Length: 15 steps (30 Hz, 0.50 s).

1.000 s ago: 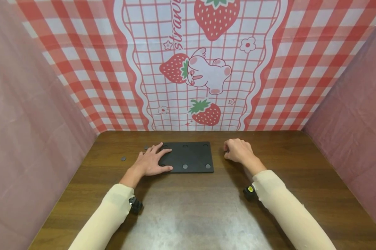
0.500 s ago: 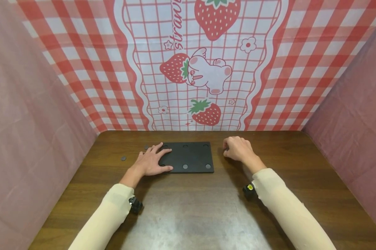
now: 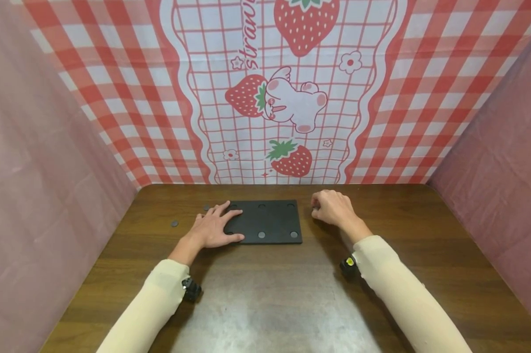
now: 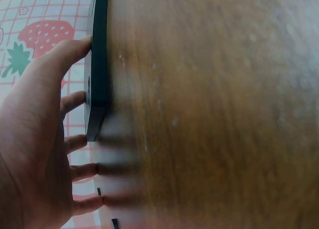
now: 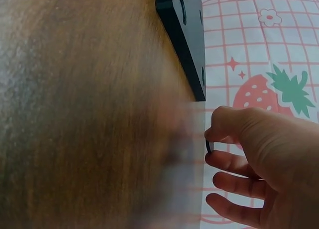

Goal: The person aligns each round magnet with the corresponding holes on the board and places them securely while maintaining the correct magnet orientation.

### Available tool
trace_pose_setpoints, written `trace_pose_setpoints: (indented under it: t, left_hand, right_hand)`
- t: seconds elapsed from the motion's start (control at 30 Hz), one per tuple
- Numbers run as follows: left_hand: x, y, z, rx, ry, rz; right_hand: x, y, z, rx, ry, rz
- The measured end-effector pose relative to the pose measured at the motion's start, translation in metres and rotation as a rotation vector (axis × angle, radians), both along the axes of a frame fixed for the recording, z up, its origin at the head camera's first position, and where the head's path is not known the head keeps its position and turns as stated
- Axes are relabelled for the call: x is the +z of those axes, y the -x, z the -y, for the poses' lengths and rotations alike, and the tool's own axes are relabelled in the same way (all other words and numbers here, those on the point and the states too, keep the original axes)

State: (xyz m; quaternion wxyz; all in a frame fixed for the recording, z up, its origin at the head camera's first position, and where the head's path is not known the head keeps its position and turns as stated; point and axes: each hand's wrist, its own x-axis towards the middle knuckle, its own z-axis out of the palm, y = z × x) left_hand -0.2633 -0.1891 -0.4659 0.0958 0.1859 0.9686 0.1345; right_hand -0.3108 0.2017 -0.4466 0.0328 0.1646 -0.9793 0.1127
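Small dark disc [image 5: 209, 146]: between thumb and finger, grip of right hand [image 3: 336, 210] clamped on it, just right of black board [image 3: 272, 220]. Two grey discs [image 3: 261, 235] seated in board's near-edge recesses. Left hand [image 3: 211, 230]: grip apart, fingers spread, thumb and index finger on board's left end. Two loose discs [image 3: 174, 223] on surface [image 3: 265, 294], left of board. Checked cloth [image 3: 393, 122] behind.

red-and-white checked fabric backdrop [image 3: 298, 73] upright behind, printed red strawberries [image 3: 307, 24] with green leaves, white cartoon animal [image 3: 302, 105] turned sideways, pink fabric sheet [image 3: 49, 186] at left, matching pink sheet [image 3: 501, 176] at right, glossy brown wood-grain counter [image 3: 265, 294]
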Motion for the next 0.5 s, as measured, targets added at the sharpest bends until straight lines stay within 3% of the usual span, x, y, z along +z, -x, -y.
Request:
trace_pose_setpoints:
  t: [0.5]
  left_hand:
    - [-0.0008, -0.0003, -0.0011, 0.002, 0.001, 0.005]
  right_hand:
    - [-0.0056, 0.0061, 0.0036, -0.001, 0.022, 0.006]
